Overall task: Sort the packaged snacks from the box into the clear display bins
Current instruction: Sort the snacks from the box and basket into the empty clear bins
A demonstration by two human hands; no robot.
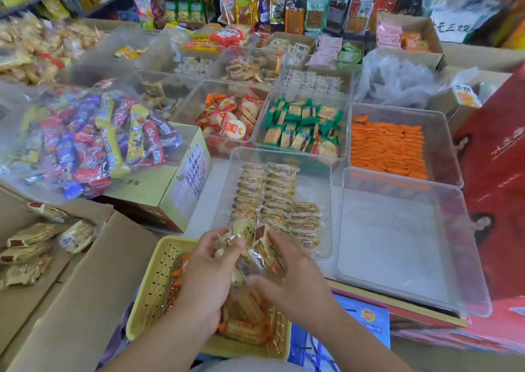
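1. Nearest me, my left hand (204,269) and right hand (295,275) hold a small bundle of gold-wrapped snacks (252,246) between them. The fingers of both hands curl round the crinkly wrappers, thumbs pinching in.
2. The bundle hangs above a yellow basket (159,280) that holds more loose packets, just short of the front rim of the near clear bin (315,190).
3. To my left, an open cardboard box (93,286) shows several matching gold packets lying inside, so I judge the supply is not used up.
4. The near clear bin holds two long rows of beige packets and a shorter third row. Its right part is bare, so I reckon it about half filled.
5. Just beside it on the right, a second clear bin (397,244) holds nothing I can see.
6. Farther back, orange packets (389,150), green packets (301,124) and red-and-white rice crackers (230,119) sit in their own bins, which look stocked.
7. My judgement: the sort is midway, with this bundle, the box and the bare bin left to deal with.
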